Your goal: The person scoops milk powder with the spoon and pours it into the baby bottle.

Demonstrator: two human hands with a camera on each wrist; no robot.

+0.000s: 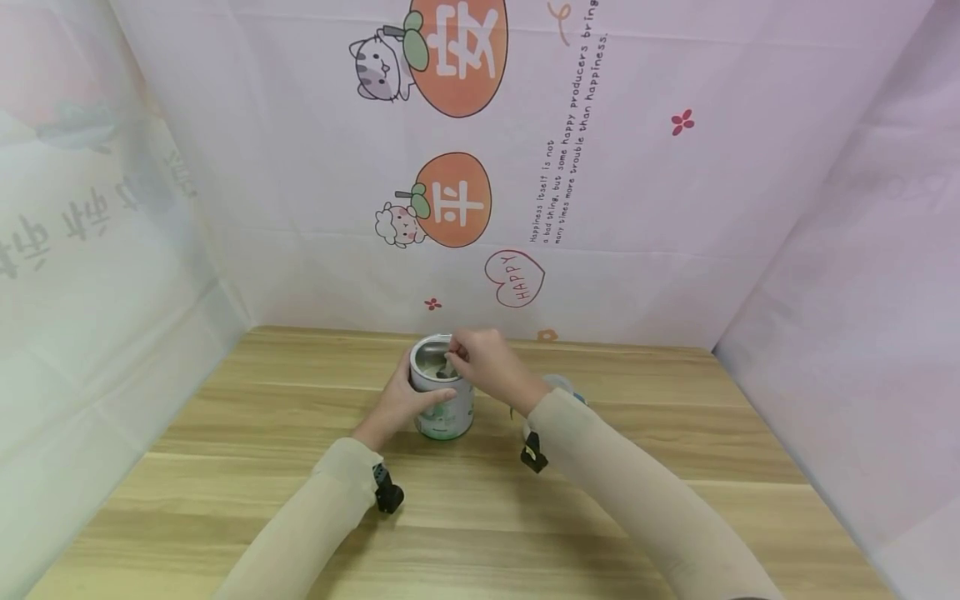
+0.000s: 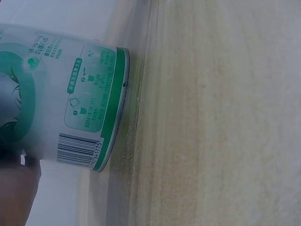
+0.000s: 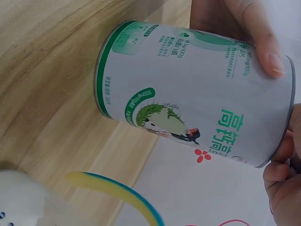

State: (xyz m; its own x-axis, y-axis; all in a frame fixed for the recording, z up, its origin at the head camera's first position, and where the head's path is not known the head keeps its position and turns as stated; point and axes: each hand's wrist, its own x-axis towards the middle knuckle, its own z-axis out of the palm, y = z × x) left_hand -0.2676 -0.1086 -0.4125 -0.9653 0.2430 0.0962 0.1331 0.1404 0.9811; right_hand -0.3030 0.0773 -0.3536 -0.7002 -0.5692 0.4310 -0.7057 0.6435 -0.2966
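A white and green milk powder tin (image 1: 444, 417) stands upright and uncovered on the wooden table, pale powder showing inside. My left hand (image 1: 397, 402) grips its left side near the top, thumb across the front. Over the right part of the rim, my right hand (image 1: 487, 362) pinches a small greyish scoop (image 1: 448, 367) that dips into the opening; the fingers partly hide it. The right wrist view has the tin (image 3: 188, 94) lying sideways in the picture, with my left thumb on its side and right fingers (image 3: 277, 174) at the rim.
Behind my right wrist is a white cup (image 3: 28, 200) with a yellow and blue handle (image 3: 117, 193), mostly hidden by the sleeve in the head view. A clear round piece (image 1: 557, 382) shows beside it. Printed cloth (image 1: 622, 208) hangs behind the table's back edge.
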